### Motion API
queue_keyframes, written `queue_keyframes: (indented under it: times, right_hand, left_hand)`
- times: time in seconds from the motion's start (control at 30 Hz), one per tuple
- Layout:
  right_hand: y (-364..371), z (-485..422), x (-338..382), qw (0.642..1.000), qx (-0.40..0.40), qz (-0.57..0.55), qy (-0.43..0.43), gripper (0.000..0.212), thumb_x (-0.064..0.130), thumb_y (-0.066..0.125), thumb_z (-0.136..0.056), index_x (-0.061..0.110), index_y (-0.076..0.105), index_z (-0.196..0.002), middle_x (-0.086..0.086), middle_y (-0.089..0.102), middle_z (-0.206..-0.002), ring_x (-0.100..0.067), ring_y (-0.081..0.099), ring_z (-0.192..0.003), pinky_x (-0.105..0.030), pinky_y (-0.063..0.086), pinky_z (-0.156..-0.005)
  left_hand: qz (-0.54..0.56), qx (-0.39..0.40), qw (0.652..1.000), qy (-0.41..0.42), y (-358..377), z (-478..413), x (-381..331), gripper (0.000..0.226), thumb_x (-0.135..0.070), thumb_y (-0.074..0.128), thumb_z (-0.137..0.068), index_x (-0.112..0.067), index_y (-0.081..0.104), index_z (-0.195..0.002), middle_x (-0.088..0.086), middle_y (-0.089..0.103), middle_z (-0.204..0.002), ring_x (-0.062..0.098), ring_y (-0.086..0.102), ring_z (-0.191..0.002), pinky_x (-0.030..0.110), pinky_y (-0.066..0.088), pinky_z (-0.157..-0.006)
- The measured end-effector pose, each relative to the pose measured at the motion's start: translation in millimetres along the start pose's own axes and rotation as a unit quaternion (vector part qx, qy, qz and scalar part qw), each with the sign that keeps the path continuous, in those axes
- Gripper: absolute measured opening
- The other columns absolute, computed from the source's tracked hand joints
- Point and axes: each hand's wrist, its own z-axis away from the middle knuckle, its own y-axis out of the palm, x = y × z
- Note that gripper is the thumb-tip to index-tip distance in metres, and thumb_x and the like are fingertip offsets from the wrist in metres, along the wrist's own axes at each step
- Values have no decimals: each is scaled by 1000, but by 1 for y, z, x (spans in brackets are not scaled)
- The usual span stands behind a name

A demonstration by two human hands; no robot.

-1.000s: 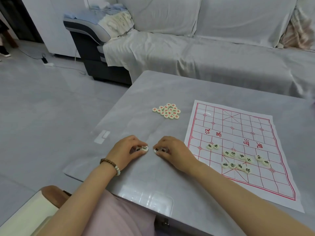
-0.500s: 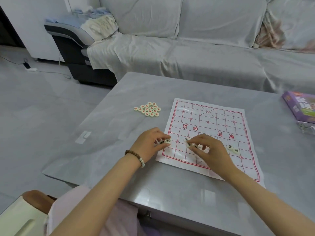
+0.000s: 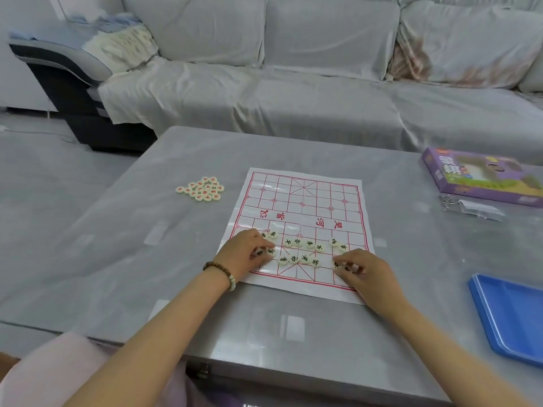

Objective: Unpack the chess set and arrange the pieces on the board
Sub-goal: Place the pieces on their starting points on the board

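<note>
- The left hand (image 3: 245, 254), with a bead bracelet (image 3: 223, 273) on its wrist, curls its fingertips down onto two black pieces (image 3: 271, 252) at the near left corner of the board (image 3: 302, 201).
- The right hand (image 3: 367, 271) pinches two more black pieces against the board at its near right corner.
- The other black pieces lie between the hands in loose rows.
- A pile of red pieces (image 3: 202, 189) sits beyond the left hand, off the board.
- A blue tray (image 3: 511, 315) lies to the right of the right hand, and a purple box (image 3: 482, 177) lies well beyond it.
</note>
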Motion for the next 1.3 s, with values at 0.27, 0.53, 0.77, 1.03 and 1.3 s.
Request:
queue_keyframes:
  times: [0.27,0.53,0.77,1.03,1.3]
  right_hand:
    - [-7,-10,-3,999,-49,-21,-7,28,35,64,-85,35,60,-112,22,53,-120,-4,50,-115,-20,35,-98]
    - [3,-18,-4,987,95,126,0,114,82,49,-62,27,0,-149,12,5,-157,-10,4,-145,-33,7,-119]
    - [9,-16,0,985,99,144,-5,115,85,44,-61,27,-1,-149,10,1,-158,-10,-2,-145,-33,3,-119]
    - [8,-30,16,983,103,149,-36,108,85,40,-64,30,0,-149,14,0,-157,-7,-1,-145,-30,-3,-117]
    - [56,-110,102,979,146,62,-126,76,62,44,-85,33,12,-148,14,5,-157,-6,9,-143,-31,13,-115]
  left_hand:
    - [34,-82,996,-30,-10,5,6,49,-45,61,-82,-26,52,-126,-3,55,-120,9,50,-96,22,45,-88]
    - [-113,48,992,-24,5,2,29,117,-87,40,-60,-23,-3,-148,-5,1,-157,19,4,-144,39,3,-117]
    - [-163,71,984,-20,1,2,40,122,-94,24,-54,-24,-12,-147,-8,-16,-155,13,-12,-143,31,-9,-111]
    - [-98,36,994,-33,-10,5,54,116,-91,22,-57,-24,-5,-148,-9,-8,-156,12,-7,-143,30,-2,-114]
    - [-76,-57,988,-121,-61,-28,117,83,-65,21,-83,-18,2,-149,-1,-4,-157,17,-2,-144,36,4,-118]
